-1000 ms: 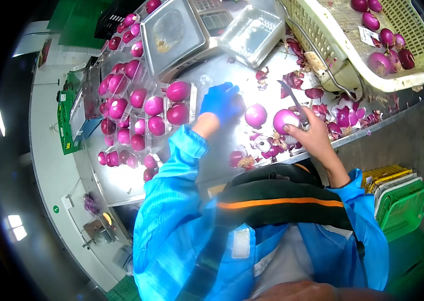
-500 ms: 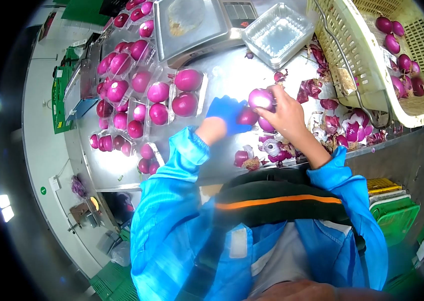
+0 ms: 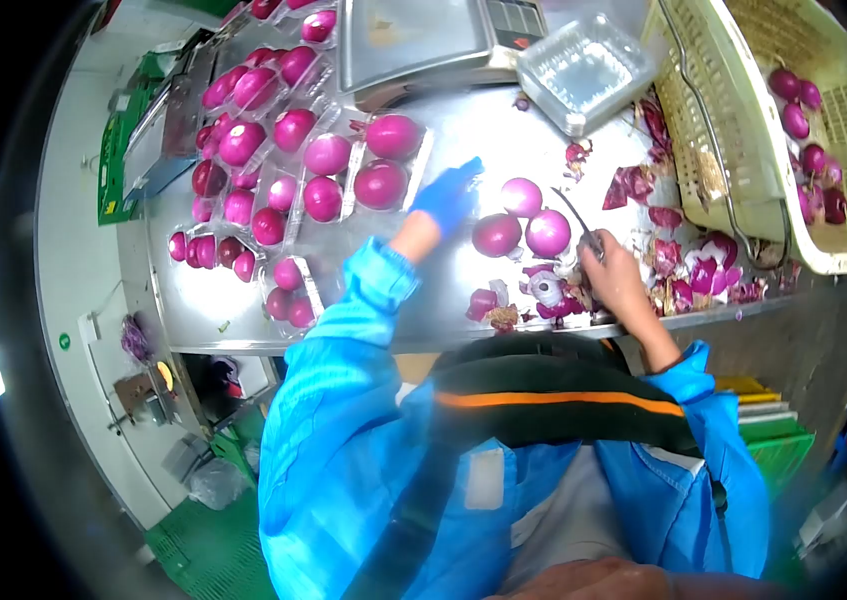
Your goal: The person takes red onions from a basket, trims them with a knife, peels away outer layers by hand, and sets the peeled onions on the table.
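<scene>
Three peeled red onions, a top one, a left one and a right one, sit close together on the steel table. To their right, my right hand grips a small knife, its blade pointing up and left past the onions. My left hand, in a blue glove, hovers left of the onions with fingers stretched out and somewhat blurred. Nothing shows in it. Clear trays of onions stand just left of that hand.
A weighing scale and an empty clear plastic tray are at the back. On the right stands a cream plastic crate with several onions inside. Onion skins litter the table's right side and front edge.
My right hand has let go of an onion, which now rests with two others, and has taken hold of the knife. My left hand has drawn away from the onions.
</scene>
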Demonstrator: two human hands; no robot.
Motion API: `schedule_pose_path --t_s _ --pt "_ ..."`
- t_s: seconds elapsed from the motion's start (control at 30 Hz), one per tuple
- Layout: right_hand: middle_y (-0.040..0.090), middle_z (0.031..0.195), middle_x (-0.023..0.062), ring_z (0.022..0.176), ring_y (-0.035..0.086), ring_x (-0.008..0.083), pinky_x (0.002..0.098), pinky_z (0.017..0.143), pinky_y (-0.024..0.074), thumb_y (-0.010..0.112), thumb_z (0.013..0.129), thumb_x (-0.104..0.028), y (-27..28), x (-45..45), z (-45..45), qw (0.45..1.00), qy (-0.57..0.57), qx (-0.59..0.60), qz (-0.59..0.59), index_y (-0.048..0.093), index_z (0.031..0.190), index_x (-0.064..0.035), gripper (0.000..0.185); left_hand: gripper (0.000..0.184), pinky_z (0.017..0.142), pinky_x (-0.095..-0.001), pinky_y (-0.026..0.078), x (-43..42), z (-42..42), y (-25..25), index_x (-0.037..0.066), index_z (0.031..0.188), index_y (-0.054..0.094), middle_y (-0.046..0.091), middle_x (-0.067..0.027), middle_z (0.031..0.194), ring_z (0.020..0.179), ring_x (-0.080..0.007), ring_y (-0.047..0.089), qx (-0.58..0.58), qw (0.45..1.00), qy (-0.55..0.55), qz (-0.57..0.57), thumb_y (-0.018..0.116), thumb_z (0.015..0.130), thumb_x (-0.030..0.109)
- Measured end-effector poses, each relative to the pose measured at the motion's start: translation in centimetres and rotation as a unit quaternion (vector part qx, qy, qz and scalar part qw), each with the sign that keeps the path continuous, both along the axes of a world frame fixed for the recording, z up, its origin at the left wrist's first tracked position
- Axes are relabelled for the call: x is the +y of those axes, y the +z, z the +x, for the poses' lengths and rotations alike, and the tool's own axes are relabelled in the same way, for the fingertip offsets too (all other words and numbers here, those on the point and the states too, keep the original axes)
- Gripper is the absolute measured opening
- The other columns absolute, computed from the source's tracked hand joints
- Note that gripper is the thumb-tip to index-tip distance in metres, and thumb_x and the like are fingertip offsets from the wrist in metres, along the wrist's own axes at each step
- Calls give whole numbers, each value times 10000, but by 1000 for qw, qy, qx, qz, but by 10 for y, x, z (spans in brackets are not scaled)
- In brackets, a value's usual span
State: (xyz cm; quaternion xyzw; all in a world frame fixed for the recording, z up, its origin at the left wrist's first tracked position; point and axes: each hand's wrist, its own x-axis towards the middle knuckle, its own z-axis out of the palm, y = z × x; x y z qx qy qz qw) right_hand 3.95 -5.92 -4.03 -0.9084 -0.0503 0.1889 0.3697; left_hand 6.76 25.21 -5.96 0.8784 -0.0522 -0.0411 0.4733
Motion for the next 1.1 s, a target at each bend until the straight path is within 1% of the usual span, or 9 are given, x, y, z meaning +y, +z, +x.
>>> schedule_pose_path --t_s 0.13,0.27,0.4,0.47,0.63,0.73,0.9,1.0,1.1 --pt "679 1030 267 980 661 422 462 873 500 648 892 -267 -29 16 -6 995 -59 29 69 606 1162 35 408 352 903 -306 510 4 24 -51 53 1283 618 669 -94 1158 1011 -176 644 104 994 -8 -17 590 982 234" --pt "695 909 162 830 649 221 362 779 509 637 885 -155 -3 14 7 982 -103 80 133 619 1129 50 319 283 883 -301 517 -4 2 -43 29 1185 668 688 -89 1102 1015 -168 657 49 991 28 -122 593 986 215" --pt "634 814 21 693 550 90 270 623 449 624 927 -143 39 28 25 975 -83 58 196 658 1097 17 236 267 835 -318 541 21 -25 28 15 1137 666 695 -70 1083 997 -158 656 213 901 172 -337 620 969 217" --pt "603 789 -10 629 495 41 223 547 377 616 954 -169 51 48 32 962 -69 82 250 671 1099 -5 226 252 835 -334 544 53 -40 25 24 1127 665 687 -61 1079 987 -161 654 36 972 149 -177 620 962 209" --pt "543 650 -21 520 463 50 207 469 339 598 999 -213 38 98 29 962 47 53 265 643 1127 -3 250 241 894 -337 521 111 -68 130 22 1134 666 660 -76 1158 1066 -193 629 -11 776 326 -540 532 966 130" --pt "544 647 -21 509 454 48 205 459 331 583 1005 -208 12 111 27 966 72 49 243 647 1104 -15 227 112 590 -231 451 198 -80 116 94 993 679 628 -20 804 730 -114 600 -145 755 471 -433 640 900 142" --pt "539 630 -20 488 446 52 215 442 325 574 1006 -200 -9 129 17 968 55 81 231 651 1059 -34 191 142 569 -310 492 352 -113 115 94 1006 691 634 -50 780 685 -181 617 -220 648 649 -334 637 884 141" --pt "536 623 -18 487 448 56 222 440 329 575 1004 -198 -13 143 15 971 56 82 219 652 1046 -39 182 247 672 -401 552 439 -130 74 70 1093 698 732 -110 970 794 -278 685 -278 599 681 -317 688 868 171" --pt "533 623 -17 490 447 57 222 443 328 578 1003 -199 9 159 15 966 48 106 231 653 1042 -41 179 272 718 -416 556 530 -148 0 77 1119 691 724 -144 1034 869 -301 698 -91 682 724 49 696 870 183"
